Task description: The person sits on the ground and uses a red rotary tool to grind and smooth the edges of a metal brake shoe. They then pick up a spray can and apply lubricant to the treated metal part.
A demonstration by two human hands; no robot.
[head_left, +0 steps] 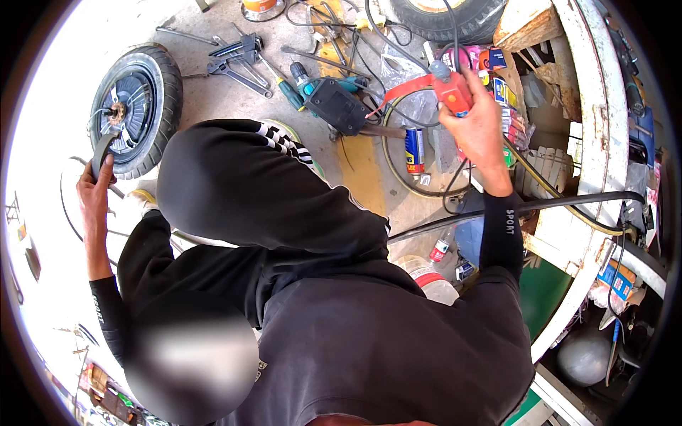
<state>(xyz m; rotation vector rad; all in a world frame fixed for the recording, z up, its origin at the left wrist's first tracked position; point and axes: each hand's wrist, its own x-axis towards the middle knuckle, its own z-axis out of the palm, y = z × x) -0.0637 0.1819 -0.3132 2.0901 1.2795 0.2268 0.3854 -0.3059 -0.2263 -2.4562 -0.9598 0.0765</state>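
At the far left a wheel with a black tyre (172, 92) and a dark, finned hub lies tilted on the ground. My left hand (96, 192) is closed on a dark, flat, curved strip (104, 150) that overlaps the tyre's near left edge. On the right, my right hand (480, 126) grips a red, box-like device (452, 94) with a rounded grey top. A red strap (408, 90) trails leftward from it, and dark cables pass close by. Small packets lie beyond that hand. A blue-and-yellow spray can (414, 150) stands below it.
A teal cordless drill with a black battery (335, 106), wrenches (241, 78) and a screwdriver (291, 94) lie ahead. Hoses and cables loop over the floor. Another tyre (455, 27) and a wood block (526, 25) sit at the top. A white metal frame (600, 106) curves along the right.
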